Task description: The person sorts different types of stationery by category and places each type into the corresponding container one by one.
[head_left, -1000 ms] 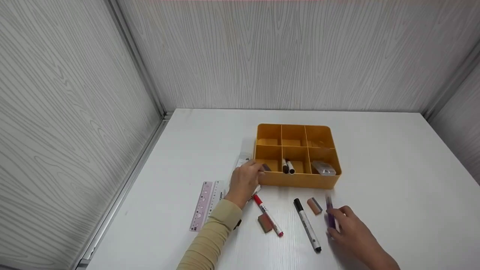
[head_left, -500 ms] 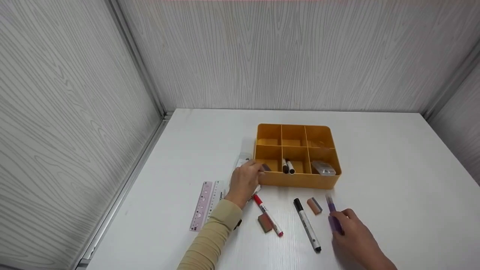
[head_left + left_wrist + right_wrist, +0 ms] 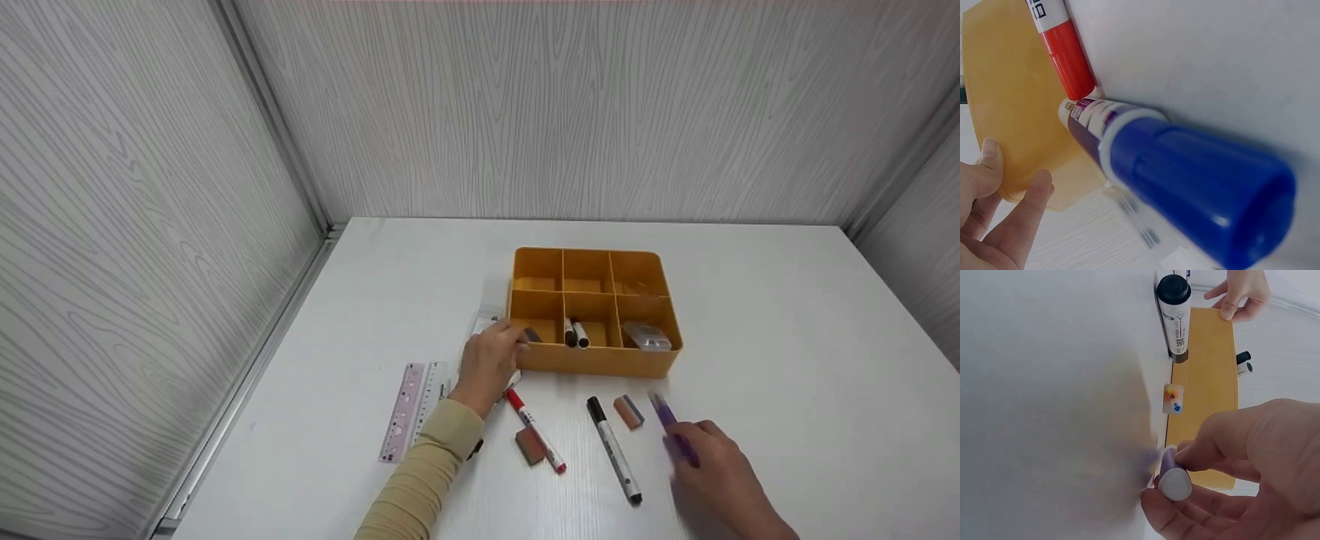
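- Our right hand (image 3: 716, 469) pinches the purple pen (image 3: 665, 413) in front of the yellow organizer's (image 3: 592, 361) right end.
- Its long axis slants toward the organizer's front wall.
- Our left hand (image 3: 487, 364), farther from the pen, grips the organizer's front left corner.

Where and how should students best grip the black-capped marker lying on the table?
Probably pinch the black-capped marker mid-barrel, across its width, from above: it is slim and lies flat, with an eraser close beside its capped end.
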